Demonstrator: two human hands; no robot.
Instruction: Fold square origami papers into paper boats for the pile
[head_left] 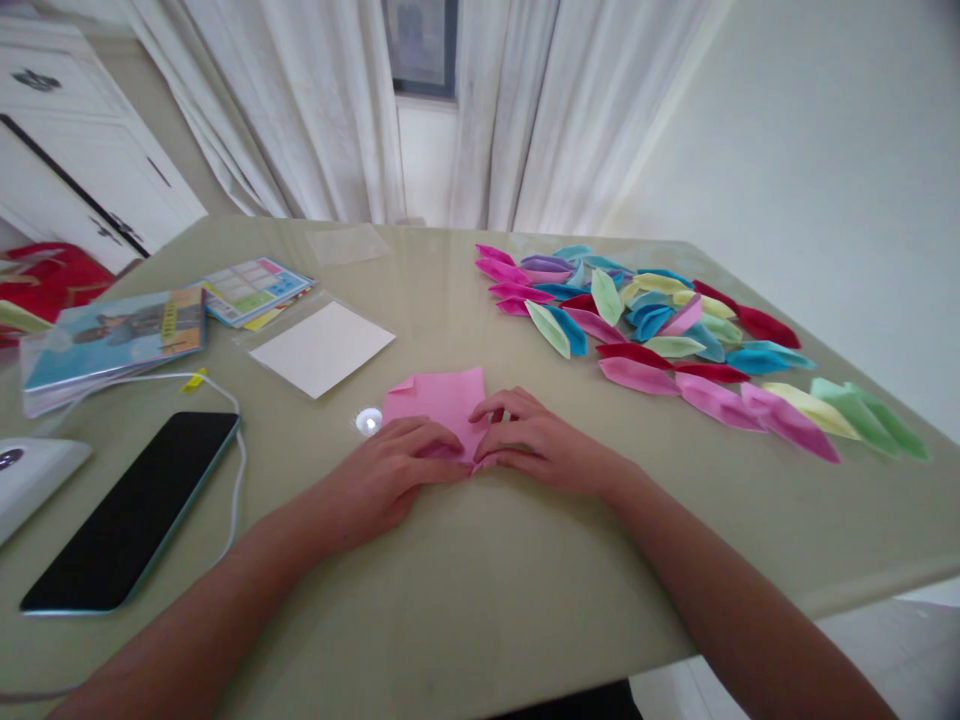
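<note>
A square of pink paper (435, 395) lies on the table in front of me, its upper left corner folded over. My left hand (405, 465) rests on the paper's lower left part, fingers together and pressing near the bottom edge. From the right, my right hand (529, 440) pinches the paper's lower right corner, its thumb and fingers curled close to my left fingertips. The lower edge is partly hidden under the fingers. To the right lie several folded paper shapes (649, 320) in pink, red, blue, green and yellow.
Left on the table (450, 620) are a black-screened phone (135, 515), a white cable (238, 480), a white device (37, 475), booklets (120, 335), printed cards (255, 290) and a white sheet (322, 347). A shiny round spot (368, 421) shows beside the pink paper.
</note>
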